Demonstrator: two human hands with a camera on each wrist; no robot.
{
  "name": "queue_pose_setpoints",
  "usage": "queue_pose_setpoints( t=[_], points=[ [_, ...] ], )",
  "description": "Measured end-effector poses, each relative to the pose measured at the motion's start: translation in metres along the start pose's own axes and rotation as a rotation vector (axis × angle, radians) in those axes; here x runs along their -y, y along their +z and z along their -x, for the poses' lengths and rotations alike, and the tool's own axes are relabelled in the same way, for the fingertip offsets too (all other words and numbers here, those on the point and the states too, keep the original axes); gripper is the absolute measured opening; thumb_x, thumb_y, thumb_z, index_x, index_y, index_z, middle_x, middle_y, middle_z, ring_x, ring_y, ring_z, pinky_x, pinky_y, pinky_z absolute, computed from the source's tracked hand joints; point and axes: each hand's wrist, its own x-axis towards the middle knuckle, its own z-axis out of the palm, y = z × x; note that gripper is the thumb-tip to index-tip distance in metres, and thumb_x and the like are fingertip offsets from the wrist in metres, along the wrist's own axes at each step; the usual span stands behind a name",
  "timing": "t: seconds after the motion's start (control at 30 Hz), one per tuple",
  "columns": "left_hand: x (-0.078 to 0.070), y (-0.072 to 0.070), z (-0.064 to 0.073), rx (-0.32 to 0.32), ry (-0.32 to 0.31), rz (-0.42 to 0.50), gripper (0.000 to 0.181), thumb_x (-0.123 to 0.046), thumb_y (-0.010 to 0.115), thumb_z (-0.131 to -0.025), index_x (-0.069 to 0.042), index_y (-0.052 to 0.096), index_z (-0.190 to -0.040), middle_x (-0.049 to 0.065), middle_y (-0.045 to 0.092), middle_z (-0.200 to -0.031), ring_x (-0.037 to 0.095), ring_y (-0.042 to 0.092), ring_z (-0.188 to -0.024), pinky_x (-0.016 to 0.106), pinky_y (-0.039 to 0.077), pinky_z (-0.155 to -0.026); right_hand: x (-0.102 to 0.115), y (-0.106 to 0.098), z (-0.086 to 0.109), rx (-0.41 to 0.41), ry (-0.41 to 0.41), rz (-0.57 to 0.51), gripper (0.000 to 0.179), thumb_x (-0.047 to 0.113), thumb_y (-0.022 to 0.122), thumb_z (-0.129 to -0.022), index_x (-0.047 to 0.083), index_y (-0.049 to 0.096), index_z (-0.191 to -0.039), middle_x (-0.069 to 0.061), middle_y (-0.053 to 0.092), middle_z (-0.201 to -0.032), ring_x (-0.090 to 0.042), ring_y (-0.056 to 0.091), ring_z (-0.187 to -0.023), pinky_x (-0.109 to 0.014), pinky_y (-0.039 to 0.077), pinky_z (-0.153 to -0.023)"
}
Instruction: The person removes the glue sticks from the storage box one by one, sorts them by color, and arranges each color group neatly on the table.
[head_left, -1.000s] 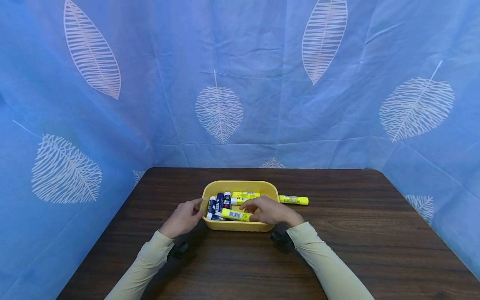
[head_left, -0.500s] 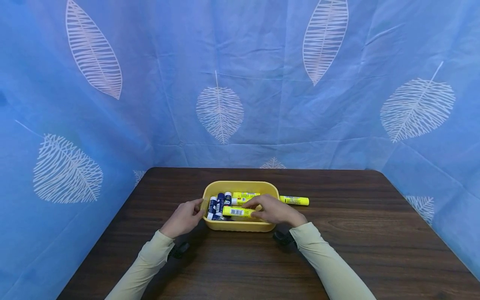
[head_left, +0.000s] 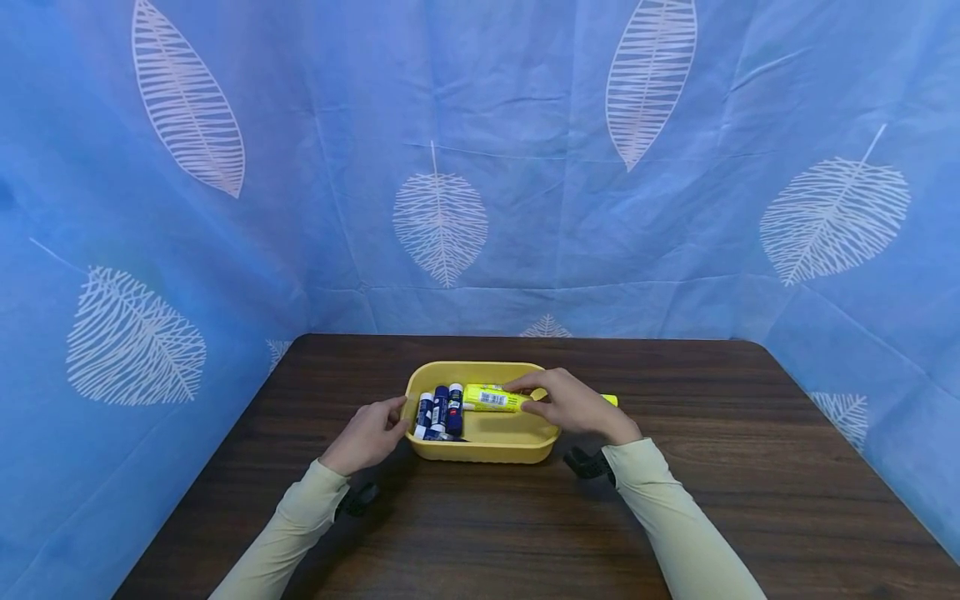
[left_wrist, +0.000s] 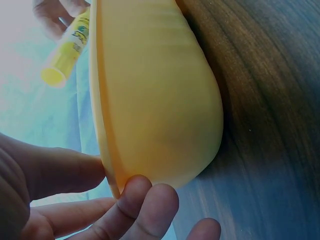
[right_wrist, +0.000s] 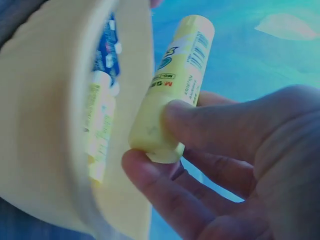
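Observation:
My left hand pinches the left rim of a yellow plastic bin, thumb on one side and fingers on the other in the left wrist view. A yellow glue stick is held between the thumb and fingers of my right hand, above the bin's right part. Several dark blue glue sticks with white ends lie together at the bin's left. Another yellow glue stick rests inside, mostly hidden behind the held one in the head view.
Just right of the bin, a yellow glue stick lies on the dark wooden table, largely covered by my right hand. A blue curtain with white leaf prints hangs behind the table.
My right hand has lifted the yellow glue stick from the bin's front and carried it back and to the right. My left hand stays at the rim.

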Motion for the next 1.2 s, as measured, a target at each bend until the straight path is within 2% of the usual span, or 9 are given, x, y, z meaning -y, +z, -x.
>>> queue_pose_setpoints(
  t=[0.1, 0.2, 0.27, 0.33, 0.43, 0.5, 0.87, 1.1, 1.2],
  points=[
    [0.001, 0.000, 0.000, 0.000, 0.003, 0.001, 0.050, -0.010, 0.062, -0.101, 0.004, 0.049, -0.148, 0.014, 0.068, -0.106, 0.027, 0.062, -0.084, 0.029, 0.055, -0.066, 0.001, -0.008, 0.005, -0.029, 0.001, 0.005, 0.037, 0.007, 0.065, -0.099, 0.009, 0.065, -0.137, -0.010, 0.066, -0.135, -0.029, 0.063, -0.122, -0.046, 0.056, -0.094],
    [0.002, 0.000, -0.001, 0.000, 0.008, -0.001, 0.050, -0.010, 0.061, -0.101, 0.005, 0.049, -0.147, 0.015, 0.067, -0.105, 0.025, 0.061, -0.082, 0.029, 0.054, -0.066, 0.002, -0.015, 0.010, -0.054, 0.014, 0.032, 0.037, 0.008, 0.065, -0.099, 0.009, 0.066, -0.136, -0.010, 0.067, -0.133, -0.027, 0.065, -0.109, -0.044, 0.056, -0.086],
    [0.002, 0.000, -0.001, -0.003, 0.009, -0.004, 0.049, -0.010, 0.061, -0.101, 0.005, 0.049, -0.147, 0.015, 0.067, -0.106, 0.024, 0.061, -0.082, 0.029, 0.055, -0.067, 0.002, -0.020, 0.015, -0.072, 0.021, 0.052, 0.037, 0.007, 0.065, -0.099, 0.009, 0.066, -0.136, -0.011, 0.067, -0.133, -0.027, 0.065, -0.108, -0.044, 0.056, -0.085],
    [0.002, -0.001, -0.001, -0.004, 0.010, -0.008, 0.049, -0.010, 0.062, -0.101, 0.004, 0.050, -0.147, 0.015, 0.067, -0.106, 0.023, 0.061, -0.082, 0.029, 0.055, -0.067, 0.001, -0.023, 0.019, -0.093, 0.033, 0.065, 0.037, 0.008, 0.065, -0.099, 0.009, 0.066, -0.136, -0.012, 0.066, -0.133, -0.029, 0.065, -0.110, -0.046, 0.056, -0.088],
    [0.001, 0.000, -0.001, -0.003, 0.007, -0.004, 0.049, -0.011, 0.062, -0.101, 0.004, 0.050, -0.147, 0.015, 0.068, -0.107, 0.025, 0.062, -0.082, 0.029, 0.055, -0.067, -0.001, -0.029, 0.025, -0.125, 0.046, 0.075, 0.038, 0.008, 0.066, -0.099, 0.009, 0.065, -0.136, -0.012, 0.065, -0.135, -0.033, 0.061, -0.124, -0.052, 0.053, -0.098],
    [0.001, 0.000, -0.001, 0.000, 0.006, 0.001, 0.049, -0.010, 0.062, -0.101, 0.005, 0.050, -0.147, 0.015, 0.068, -0.106, 0.026, 0.062, -0.083, 0.029, 0.054, -0.066, -0.002, -0.032, 0.028, -0.141, 0.055, 0.072, 0.038, 0.007, 0.066, -0.098, 0.010, 0.066, -0.136, -0.010, 0.065, -0.136, -0.032, 0.061, -0.126, -0.053, 0.051, -0.101],
    [0.001, 0.001, 0.000, -0.008, -0.005, -0.003, 0.049, -0.010, 0.063, -0.101, 0.004, 0.051, -0.146, 0.014, 0.069, -0.106, 0.024, 0.062, -0.084, 0.030, 0.056, -0.069, -0.006, -0.049, 0.045, -0.187, 0.066, 0.099, 0.038, 0.003, 0.068, -0.096, 0.011, 0.066, -0.134, -0.010, 0.067, -0.132, -0.033, 0.064, -0.120, -0.053, 0.054, -0.096],
    [0.001, 0.000, 0.000, -0.009, 0.011, 0.002, 0.048, -0.009, 0.063, -0.100, 0.005, 0.051, -0.145, 0.013, 0.069, -0.103, 0.025, 0.062, -0.082, 0.028, 0.053, -0.065, -0.015, -0.056, 0.060, -0.208, 0.095, 0.130, 0.037, 0.002, 0.068, -0.096, 0.011, 0.067, -0.132, -0.011, 0.068, -0.129, -0.032, 0.065, -0.116, -0.054, 0.054, -0.093],
    [0.001, 0.000, 0.000, -0.011, 0.017, -0.008, 0.048, -0.008, 0.063, -0.100, 0.005, 0.051, -0.145, 0.011, 0.068, -0.099, 0.021, 0.060, -0.077, 0.027, 0.050, -0.061, -0.021, -0.059, 0.067, -0.205, 0.111, 0.129, 0.037, 0.000, 0.067, -0.096, 0.011, 0.067, -0.132, -0.012, 0.068, -0.130, -0.035, 0.063, -0.119, -0.057, 0.053, -0.094]
  ],
)
